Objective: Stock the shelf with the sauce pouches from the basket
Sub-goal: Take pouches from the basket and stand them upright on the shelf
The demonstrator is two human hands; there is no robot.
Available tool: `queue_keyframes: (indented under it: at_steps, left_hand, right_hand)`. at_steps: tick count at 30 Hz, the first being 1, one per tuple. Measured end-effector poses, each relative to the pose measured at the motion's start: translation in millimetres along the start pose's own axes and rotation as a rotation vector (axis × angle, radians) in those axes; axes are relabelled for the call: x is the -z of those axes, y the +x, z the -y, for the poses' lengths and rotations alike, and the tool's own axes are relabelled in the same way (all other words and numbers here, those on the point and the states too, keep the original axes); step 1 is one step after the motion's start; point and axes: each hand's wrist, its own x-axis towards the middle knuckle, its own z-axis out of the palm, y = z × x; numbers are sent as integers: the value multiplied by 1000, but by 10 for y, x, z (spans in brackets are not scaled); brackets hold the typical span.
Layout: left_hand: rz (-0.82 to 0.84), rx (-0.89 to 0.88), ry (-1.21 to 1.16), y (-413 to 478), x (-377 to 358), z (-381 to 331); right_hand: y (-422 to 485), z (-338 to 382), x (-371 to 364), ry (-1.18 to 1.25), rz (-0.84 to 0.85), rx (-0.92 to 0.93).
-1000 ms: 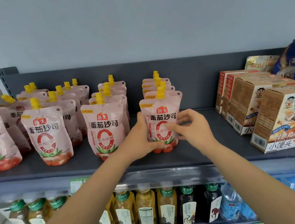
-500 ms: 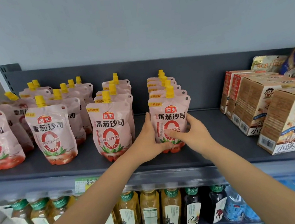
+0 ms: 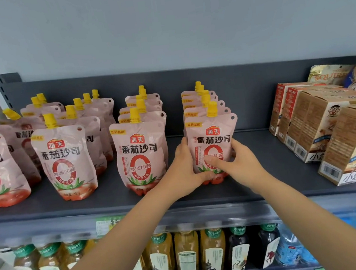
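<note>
Backdrop: pale grey wall is seen across the upper half of the frame, above a dark back panel.
Shelf: dark grey shelf is run across mid frame; sauce pouches are stood on it in rows from far left to centre.
Front pouch: pink front pouch is stood at the head of the rightmost row, centre right of the frame, base on the shelf, close against the pouch behind.
Left hand: left hand is curled round the lower left edge of the front pouch.
Right hand: right hand is wrapped on the lower right edge, with one finger laid across the printed front.
Why held so: judged, the soft pouch is clamped from both sides so it is squared with its row and kept from slumping before release.
Facing: printed face is turned out toward the camera.
Long axis: near vertical, base down, yellow cap pointed up.
Neighbours: snack boxes are stood at right of frame, apart from the row; drink bottles are lined up on the lower shelf, bottom of frame.
Basket: not in view.
Step judged: placing, release not yet made.
</note>
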Motion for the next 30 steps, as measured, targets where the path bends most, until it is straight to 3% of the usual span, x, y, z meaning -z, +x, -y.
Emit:
queue_keyframes:
  at_steps: [8, 16, 30]
  left_hand:
    - [-30, -22, -16, -50, 5, 0]
    - [22, -99, -3, -272, 154, 32]
    - [18, -110, 5, -459, 259, -149]
  right_hand:
    - [-11, 62, 1, -33, 19, -51]
    - [-140, 90, -91, -161, -231, -87]
    - [-291, 236, -237, -144, -289, -125]
